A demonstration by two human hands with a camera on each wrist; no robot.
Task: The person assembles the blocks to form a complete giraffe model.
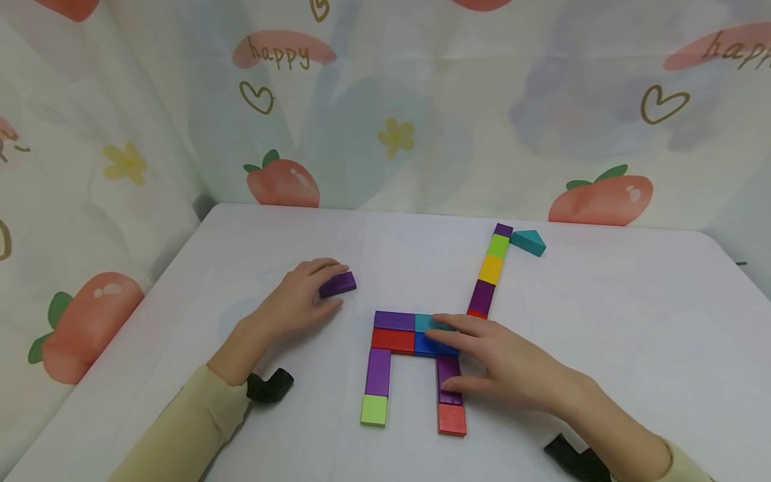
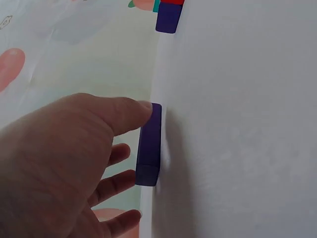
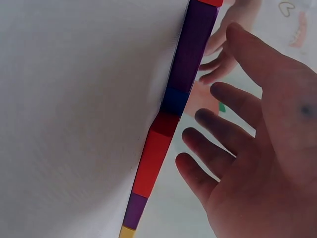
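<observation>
My left hand (image 1: 301, 294) is at a loose purple block (image 1: 338, 285) on the left of the table. Its fingers reach over the block's back side, and the thumb lies in front with a gap, not pinching it. In the left wrist view the thumb tip overlaps one end of this purple block (image 2: 150, 141). My right hand (image 1: 512, 358) hovers with fingers spread over a flat figure of coloured blocks, partly covering a teal block (image 1: 424, 323), a blue block (image 1: 424, 344) and a purple block (image 1: 448, 368). The right wrist view shows these fingers apart from the blocks, holding nothing.
The figure also has a purple block (image 1: 394, 320), a long red block (image 1: 393, 340), two legs ending in a green block (image 1: 373, 410) and a red block (image 1: 452, 420), and a strip with a yellow block (image 1: 490, 270). Beside its far end lies a teal triangular block (image 1: 529, 242).
</observation>
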